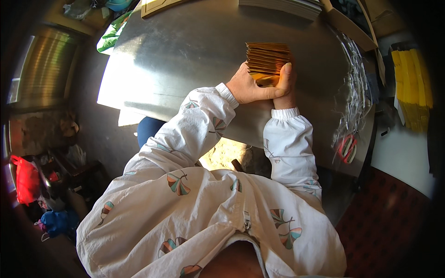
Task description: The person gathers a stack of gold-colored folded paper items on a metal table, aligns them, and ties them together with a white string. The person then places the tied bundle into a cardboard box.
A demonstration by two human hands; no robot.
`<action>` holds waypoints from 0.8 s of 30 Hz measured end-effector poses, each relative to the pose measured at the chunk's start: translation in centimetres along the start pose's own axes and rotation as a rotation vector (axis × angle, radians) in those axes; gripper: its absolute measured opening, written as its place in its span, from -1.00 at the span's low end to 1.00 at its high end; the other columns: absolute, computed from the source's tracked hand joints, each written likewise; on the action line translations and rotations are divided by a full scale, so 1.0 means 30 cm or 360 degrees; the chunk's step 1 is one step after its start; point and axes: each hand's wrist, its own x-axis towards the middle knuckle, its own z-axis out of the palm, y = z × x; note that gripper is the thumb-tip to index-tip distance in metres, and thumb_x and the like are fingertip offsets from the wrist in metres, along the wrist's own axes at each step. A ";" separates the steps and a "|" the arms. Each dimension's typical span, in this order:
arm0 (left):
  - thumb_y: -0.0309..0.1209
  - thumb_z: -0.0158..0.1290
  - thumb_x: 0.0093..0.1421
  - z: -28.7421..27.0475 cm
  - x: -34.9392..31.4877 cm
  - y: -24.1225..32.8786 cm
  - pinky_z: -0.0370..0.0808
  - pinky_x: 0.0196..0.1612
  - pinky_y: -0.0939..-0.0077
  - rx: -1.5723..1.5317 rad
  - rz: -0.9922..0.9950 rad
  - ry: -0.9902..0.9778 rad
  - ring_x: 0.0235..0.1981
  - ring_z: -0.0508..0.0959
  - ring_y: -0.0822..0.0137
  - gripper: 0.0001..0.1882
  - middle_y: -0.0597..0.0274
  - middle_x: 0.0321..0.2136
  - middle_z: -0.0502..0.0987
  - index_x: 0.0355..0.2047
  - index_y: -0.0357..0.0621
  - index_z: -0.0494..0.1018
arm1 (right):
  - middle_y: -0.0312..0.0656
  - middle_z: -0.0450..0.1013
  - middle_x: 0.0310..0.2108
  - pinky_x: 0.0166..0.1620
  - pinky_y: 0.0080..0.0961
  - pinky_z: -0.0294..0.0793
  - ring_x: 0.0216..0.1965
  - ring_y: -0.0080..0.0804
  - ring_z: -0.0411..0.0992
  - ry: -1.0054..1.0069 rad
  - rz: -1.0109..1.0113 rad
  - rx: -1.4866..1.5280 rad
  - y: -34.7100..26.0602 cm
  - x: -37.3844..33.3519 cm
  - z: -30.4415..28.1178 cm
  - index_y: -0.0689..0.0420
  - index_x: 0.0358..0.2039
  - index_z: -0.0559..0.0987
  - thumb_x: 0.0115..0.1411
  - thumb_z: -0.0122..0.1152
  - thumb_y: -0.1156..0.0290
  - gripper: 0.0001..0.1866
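A thick stack of shiny gold-coloured sheets or packets is held upright above the metal table, its many edges fanned slightly toward the far side. My left hand grips it from the left, thumb stretched across the near face. On the other side my right hand closes round it, thumb raised along the right edge. Most of the fingers are hidden behind the stack, and the two hands touch at its near end.
The metal table carries a stack of pale sheets at the back and a cardboard box at far right. A bundle of clear plastic strips hangs by red-handled scissors. Yellow strips lie further right.
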 end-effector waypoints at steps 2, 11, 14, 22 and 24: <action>-0.28 0.30 0.00 -0.031 0.001 -0.012 0.45 -0.05 0.43 0.0006 0.0045 -0.0217 -0.12 0.47 0.31 -0.41 0.18 -0.14 0.48 0.00 -0.22 0.34 | -0.17 0.31 -0.03 0.07 -0.45 0.28 0.01 -0.40 0.29 0.0024 0.0019 -0.0071 0.005 -0.001 -0.004 0.21 0.11 0.28 0.18 -0.07 -0.28 -0.21; -0.47 0.32 -0.05 -0.062 0.016 -0.047 0.49 -0.09 0.46 -0.0111 -0.0099 -0.0134 -0.21 0.51 0.37 -0.54 0.25 -0.22 0.55 -0.12 -0.20 0.43 | -0.11 0.27 0.01 0.14 -0.44 0.19 0.06 -0.36 0.24 -0.0012 -0.0106 -0.0286 -0.068 -0.025 0.037 0.27 0.14 0.21 0.19 -0.10 -0.28 -0.16; -0.44 0.32 -0.04 -0.068 0.026 -0.035 0.49 -0.12 0.47 0.0099 -0.0075 -0.0100 -0.24 0.53 0.38 -0.57 0.26 -0.26 0.57 -0.14 -0.20 0.45 | -0.07 0.24 0.08 0.18 -0.41 0.15 0.12 -0.30 0.21 -0.0116 -0.0170 -0.0444 -0.099 -0.042 0.044 0.32 0.21 0.10 0.19 -0.10 -0.28 -0.09; -0.39 0.25 0.06 -0.106 -0.007 0.051 0.51 -0.07 0.37 -0.0880 -0.0820 -0.0076 -0.14 0.54 0.24 -0.48 0.14 -0.14 0.52 0.00 -0.25 0.35 | 0.05 0.12 0.24 0.27 -0.30 0.01 0.30 -0.20 0.05 -0.0138 0.0020 -0.0351 -0.201 -0.113 -0.010 0.31 0.25 0.10 0.16 0.18 0.00 -0.15; -0.40 0.23 0.08 -0.103 -0.022 0.069 0.52 -0.06 0.33 -0.1004 -0.0796 -0.0100 -0.12 0.54 0.22 -0.46 0.10 -0.11 0.50 0.05 -0.26 0.31 | 0.06 0.13 0.23 0.26 -0.30 0.05 0.28 -0.21 0.08 -0.0183 0.0048 -0.0527 -0.242 -0.118 -0.043 0.30 0.24 0.12 0.11 0.27 0.05 -0.14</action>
